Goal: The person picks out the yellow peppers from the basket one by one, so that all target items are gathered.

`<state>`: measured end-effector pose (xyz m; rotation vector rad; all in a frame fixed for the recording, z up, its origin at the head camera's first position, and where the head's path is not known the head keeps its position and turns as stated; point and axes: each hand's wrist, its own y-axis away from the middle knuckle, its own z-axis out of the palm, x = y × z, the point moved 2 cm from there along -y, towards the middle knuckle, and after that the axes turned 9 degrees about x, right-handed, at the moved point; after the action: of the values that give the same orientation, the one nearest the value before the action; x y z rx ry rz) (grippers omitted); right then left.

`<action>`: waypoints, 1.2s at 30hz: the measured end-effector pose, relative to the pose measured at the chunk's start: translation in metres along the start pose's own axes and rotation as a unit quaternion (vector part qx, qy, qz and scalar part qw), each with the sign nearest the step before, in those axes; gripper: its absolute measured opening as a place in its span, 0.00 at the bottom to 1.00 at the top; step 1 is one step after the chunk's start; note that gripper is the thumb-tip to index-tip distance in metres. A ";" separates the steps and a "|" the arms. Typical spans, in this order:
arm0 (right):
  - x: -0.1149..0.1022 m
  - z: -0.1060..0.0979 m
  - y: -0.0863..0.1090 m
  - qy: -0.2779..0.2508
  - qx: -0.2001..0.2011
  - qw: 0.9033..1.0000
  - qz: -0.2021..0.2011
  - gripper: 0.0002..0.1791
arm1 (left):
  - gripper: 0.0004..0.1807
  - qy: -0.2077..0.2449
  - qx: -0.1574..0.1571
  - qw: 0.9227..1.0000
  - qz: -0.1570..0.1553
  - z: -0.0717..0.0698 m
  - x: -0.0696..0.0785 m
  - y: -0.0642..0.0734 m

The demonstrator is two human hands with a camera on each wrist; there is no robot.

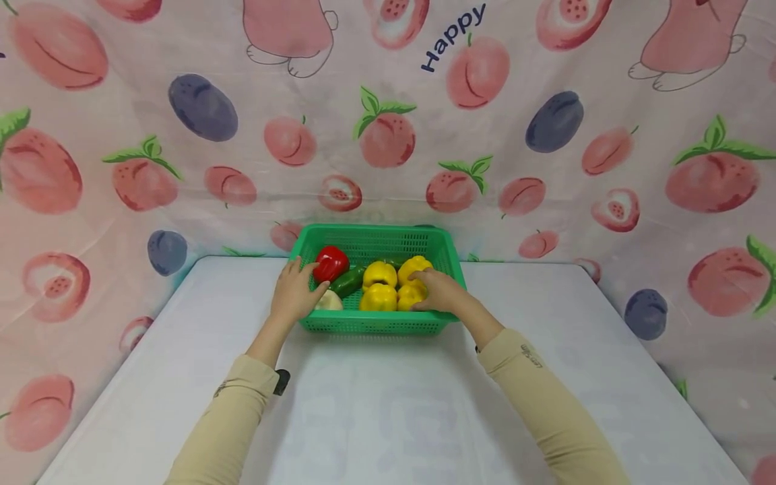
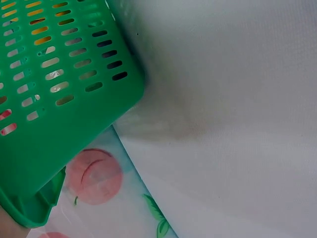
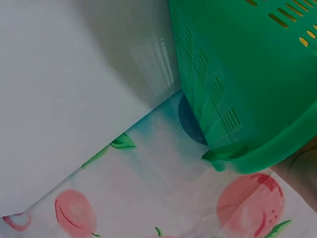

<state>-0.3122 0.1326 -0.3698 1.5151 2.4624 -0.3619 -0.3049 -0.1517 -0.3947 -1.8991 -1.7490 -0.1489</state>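
A green plastic basket [image 1: 372, 323] with slotted walls stands near the table's back edge. Inside lie a red bell pepper [image 1: 331, 264], a dark green cucumber-like vegetable [image 1: 348, 281], a pale round vegetable [image 1: 329, 301] and several yellow bell peppers [image 1: 378, 298]. My left hand [image 1: 294, 289] reaches over the left rim with fingers spread, close to the red pepper. Across the right rim comes my right hand [image 1: 441, 291], its fingers and thumb spread beside the yellow peppers. Whether those fingertips touch them is unclear. Both wrist views show mainly the basket's outer walls; the fingers are hidden there.
The white table [image 1: 376, 411] stretches in front of the basket and to both sides. Behind and around it hangs a pink cloth [image 1: 339, 141] printed with peaches. Another dark green vegetable [image 1: 395, 259] lies partly hidden behind the yellow peppers.
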 end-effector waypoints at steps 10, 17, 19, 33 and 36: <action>0.000 0.008 -0.003 0.008 -0.007 1.000 0.007 0.32 | 0.30 -0.008 -0.003 1.000 0.005 0.000 -0.002 0.003; 0.001 0.013 -0.004 0.009 -0.016 1.000 0.021 0.32 | 0.30 -0.010 -0.006 1.000 0.005 0.001 -0.001 0.005; 0.000 0.014 -0.004 0.009 -0.019 0.999 0.027 0.32 | 0.30 -0.008 -0.006 1.000 0.004 0.001 0.000 0.005; -0.001 0.018 -0.015 0.025 -0.045 0.998 0.048 0.34 | 0.30 -0.012 -0.001 1.000 0.008 0.000 0.000 0.001; -0.003 0.019 -0.017 0.019 -0.051 0.998 0.040 0.34 | 0.30 -0.013 0.001 1.000 0.010 -0.001 -0.001 0.001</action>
<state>-0.3251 0.1163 -0.3852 1.5869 2.4000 -0.1917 -0.3042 -0.1526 -0.3943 -1.9239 -1.7465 -0.1150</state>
